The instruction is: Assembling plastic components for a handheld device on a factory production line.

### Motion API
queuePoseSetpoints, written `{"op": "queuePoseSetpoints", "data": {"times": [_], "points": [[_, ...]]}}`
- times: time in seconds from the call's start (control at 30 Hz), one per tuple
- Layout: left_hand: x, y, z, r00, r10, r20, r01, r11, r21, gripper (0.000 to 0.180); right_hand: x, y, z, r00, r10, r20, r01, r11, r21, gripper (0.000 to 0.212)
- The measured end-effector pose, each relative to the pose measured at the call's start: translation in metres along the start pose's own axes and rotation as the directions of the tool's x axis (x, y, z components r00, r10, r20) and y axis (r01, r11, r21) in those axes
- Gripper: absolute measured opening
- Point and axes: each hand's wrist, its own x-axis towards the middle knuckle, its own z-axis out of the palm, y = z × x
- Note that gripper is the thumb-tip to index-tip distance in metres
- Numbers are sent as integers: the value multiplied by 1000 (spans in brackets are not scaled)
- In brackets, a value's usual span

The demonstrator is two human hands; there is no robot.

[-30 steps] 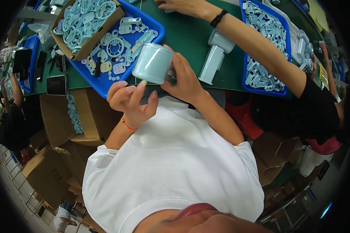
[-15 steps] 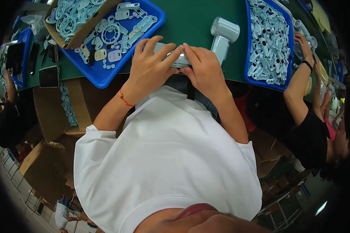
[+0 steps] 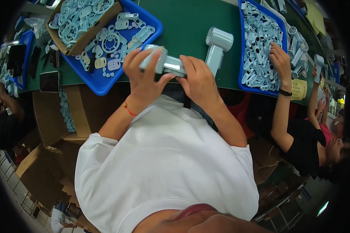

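A pale blue handheld fan (image 3: 172, 65) with a round, drum-like head lies crosswise between my hands above the near table edge. My right hand (image 3: 200, 79) is closed round the handle end, thumb below and fingers on top. My left hand (image 3: 144, 75) curves round the head at the left, its fingers slightly smeared by motion and its thumb under the neck. The fingers hide part of the head. Just beyond my right hand, a second handheld fan (image 3: 218, 42) of the same colour lies on the green table (image 3: 182, 23), its head pointing away from me.
At the left, a blue tray (image 3: 101, 87) holds pale plastic parts and a cardboard box (image 3: 81, 46) full of more. On the right stands another blue tray (image 3: 243, 83) of small parts, with a co-worker's hand (image 3: 280, 60) over it. A phone (image 3: 49, 81) lies at the left edge.
The fan held between my hands has come into fuller view, its head now showing at the left. My left fingers have shifted onto the head. The co-worker's hand has moved left over the right tray.
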Motion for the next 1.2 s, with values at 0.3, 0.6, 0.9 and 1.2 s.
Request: {"op": "queuePoseSetpoints", "data": {"times": [0.3, 0.6, 0.9, 1.2], "points": [[-10, 13, 10, 802, -353, 482, 582, 278, -764, 48, -24, -6, -9, 942, 140, -305, -192, 971, -146, 72], [-20, -14, 21, 937, -18, 348, 223, 798, -560, 49, 65, 51, 26, 955, 46, -293, -24, 997, 78, 61], [-2, -7, 32, 895, -265, 359, 445, 587, -677, 60, 71, 43, 5, 949, -60, -311, 231, 801, 552, 35], [24, 0, 44, 776, -310, 549, 540, -122, -833, 35, 198, 108, -7, 769, 448, -456, -39, 745, 666, 20]]}}
